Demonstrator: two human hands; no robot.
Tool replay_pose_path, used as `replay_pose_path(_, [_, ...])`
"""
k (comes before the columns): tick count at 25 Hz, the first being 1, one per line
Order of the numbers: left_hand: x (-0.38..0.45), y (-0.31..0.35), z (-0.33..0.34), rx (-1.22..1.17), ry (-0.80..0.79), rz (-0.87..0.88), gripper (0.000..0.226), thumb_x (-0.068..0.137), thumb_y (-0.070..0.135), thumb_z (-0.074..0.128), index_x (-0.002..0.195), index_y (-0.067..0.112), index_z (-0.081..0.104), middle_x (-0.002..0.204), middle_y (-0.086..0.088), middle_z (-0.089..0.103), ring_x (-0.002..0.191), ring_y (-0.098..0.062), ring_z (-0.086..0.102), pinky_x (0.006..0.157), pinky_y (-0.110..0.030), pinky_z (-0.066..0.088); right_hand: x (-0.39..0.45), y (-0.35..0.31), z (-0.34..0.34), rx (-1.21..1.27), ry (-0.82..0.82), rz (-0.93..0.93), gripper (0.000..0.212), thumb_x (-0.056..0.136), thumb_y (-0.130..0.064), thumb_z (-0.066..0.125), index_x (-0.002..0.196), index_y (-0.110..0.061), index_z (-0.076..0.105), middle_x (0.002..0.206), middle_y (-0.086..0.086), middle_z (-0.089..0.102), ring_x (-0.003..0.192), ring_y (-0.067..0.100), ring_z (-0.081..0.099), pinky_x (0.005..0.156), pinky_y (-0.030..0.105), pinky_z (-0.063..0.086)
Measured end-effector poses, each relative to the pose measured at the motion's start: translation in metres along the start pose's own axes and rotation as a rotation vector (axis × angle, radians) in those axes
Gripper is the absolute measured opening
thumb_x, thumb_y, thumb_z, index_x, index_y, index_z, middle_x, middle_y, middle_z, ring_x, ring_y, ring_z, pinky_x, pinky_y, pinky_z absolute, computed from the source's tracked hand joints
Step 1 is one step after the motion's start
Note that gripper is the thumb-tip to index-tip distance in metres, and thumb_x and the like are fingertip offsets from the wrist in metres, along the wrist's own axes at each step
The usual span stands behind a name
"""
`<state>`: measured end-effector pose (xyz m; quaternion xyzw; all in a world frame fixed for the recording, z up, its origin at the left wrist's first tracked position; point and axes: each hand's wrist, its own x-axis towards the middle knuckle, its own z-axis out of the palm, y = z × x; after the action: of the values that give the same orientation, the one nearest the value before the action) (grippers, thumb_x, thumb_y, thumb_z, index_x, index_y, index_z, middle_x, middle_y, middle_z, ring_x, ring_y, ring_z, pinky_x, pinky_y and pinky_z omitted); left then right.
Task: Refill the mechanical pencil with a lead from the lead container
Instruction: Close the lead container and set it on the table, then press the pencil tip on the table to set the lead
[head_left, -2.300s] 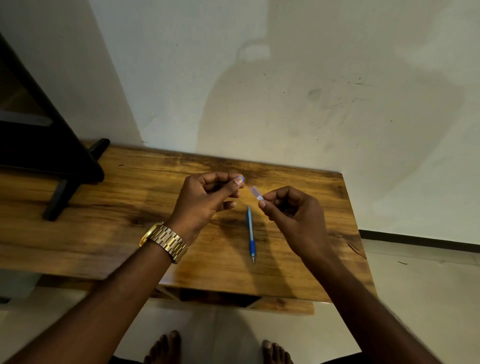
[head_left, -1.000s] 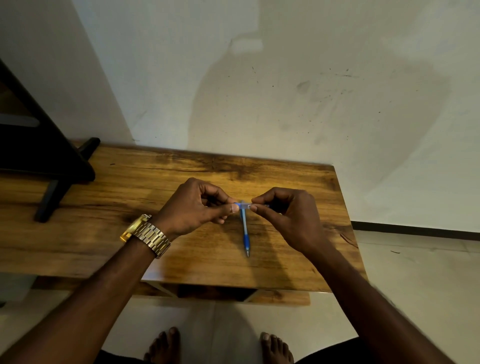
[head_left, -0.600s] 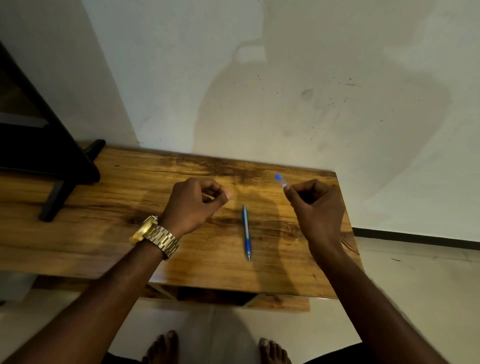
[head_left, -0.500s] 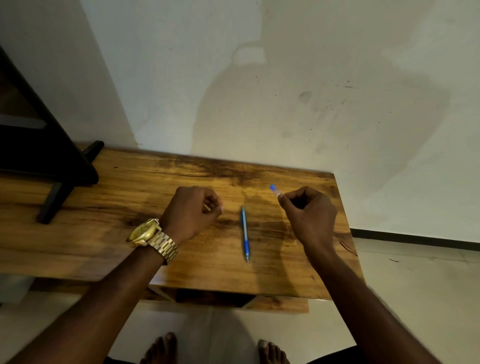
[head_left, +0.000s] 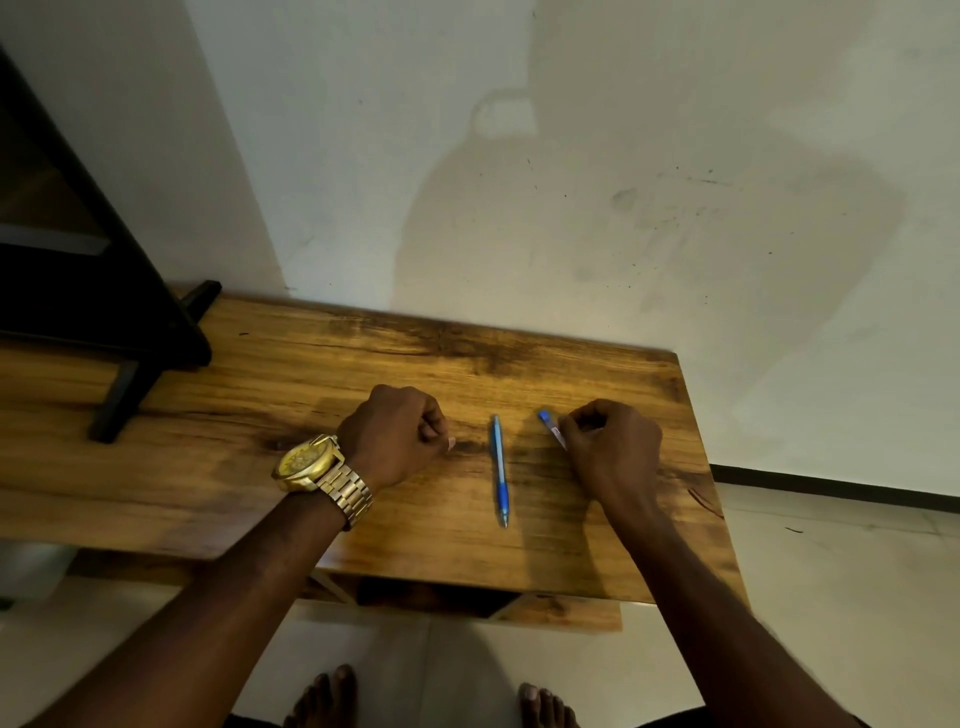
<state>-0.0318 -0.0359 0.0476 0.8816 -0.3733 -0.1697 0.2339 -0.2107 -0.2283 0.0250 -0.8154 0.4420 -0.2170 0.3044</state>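
A blue mechanical pencil (head_left: 500, 470) lies on the wooden table (head_left: 260, 467), tip toward me, between my two hands. My right hand (head_left: 610, 447) rests on the table just right of the pencil. It is shut on the small clear lead container (head_left: 551, 430), whose blue cap sticks out up and to the left of my fingers. My left hand (head_left: 395, 439), with a gold watch on the wrist, rests on the table left of the pencil. Its fingers are curled and its thumb and forefinger are pinched together. I see no lead between them; one would be too thin to make out.
A black stand (head_left: 130, 332) with a slanted leg sits on the table's far left. The wall rises right behind the table. The table's right edge (head_left: 701, 467) is close to my right hand, with tiled floor beyond it. My bare feet show under the front edge.
My hands met over the pencil, with my left fingers at the container's end. They then drew apart, the blue cap on the container, and both sank onto the table. The pencil stayed put.
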Motion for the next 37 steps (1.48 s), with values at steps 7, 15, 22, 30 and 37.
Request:
replay_pose_path(7, [-0.003, 0.001, -0.008, 0.126, 0.043, 0.033, 0.027, 0.094, 0.036, 0.083, 0.119, 0.027, 0.080, 0.115, 0.007, 0.081, 0.104, -0.011, 0.075, 0.086, -0.039, 0.065, -0.030, -0.038, 0.019, -0.014, -0.074, -0.200, 0.021, 0.099, -0.039, 0.078, 0.109, -0.021, 0.076, 0.077, -0.015, 0.069, 0.068, 0.000, 0.066, 0.060, 0.017, 0.050])
replay_pose_path(15, [-0.015, 0.009, -0.022, 0.050, 0.030, 0.076, 0.027, 0.095, 0.035, 0.082, 0.120, 0.026, 0.079, 0.113, 0.007, 0.081, 0.103, -0.009, 0.075, 0.090, -0.040, 0.064, -0.042, -0.047, 0.041, -0.281, -0.266, -0.165, 0.025, 0.098, -0.026, 0.076, 0.113, -0.007, 0.072, 0.102, 0.010, 0.077, 0.095, 0.026, 0.074, 0.081, 0.046, 0.063])
replay_pose_path(22, [-0.018, 0.015, -0.013, -0.442, -0.031, 0.051, 0.033, 0.108, 0.053, 0.058, 0.120, 0.031, 0.080, 0.105, 0.010, 0.084, 0.096, -0.010, 0.080, 0.090, -0.046, 0.067, -0.043, -0.070, 0.017, 0.215, -0.202, -0.233, 0.020, 0.101, -0.027, 0.078, 0.117, -0.018, 0.082, 0.097, -0.008, 0.083, 0.086, 0.003, 0.078, 0.079, 0.021, 0.064])
replay_pose_path(30, [-0.009, 0.045, -0.012, -1.082, 0.327, 0.122, 0.030, 0.113, 0.041, 0.047, 0.102, 0.025, 0.069, 0.078, 0.008, 0.073, 0.076, -0.008, 0.075, 0.079, -0.037, 0.068, -0.036, -0.054, 0.007, 0.044, -0.172, -0.454, 0.029, 0.101, -0.039, 0.075, 0.123, -0.022, 0.069, 0.108, -0.009, 0.075, 0.095, 0.005, 0.070, 0.079, 0.024, 0.059])
replay_pose_path(37, [-0.043, 0.061, -0.053, -1.768, 0.264, 0.236, 0.059, 0.112, 0.061, 0.024, 0.075, 0.022, 0.049, 0.060, 0.010, 0.035, 0.053, -0.008, 0.032, 0.054, -0.026, 0.031, -0.061, -0.014, 0.042, -0.389, -0.538, -0.655, 0.079, 0.110, -0.068, 0.036, 0.175, -0.028, 0.014, 0.185, 0.003, 0.002, 0.172, 0.024, -0.002, 0.139, 0.046, 0.008])
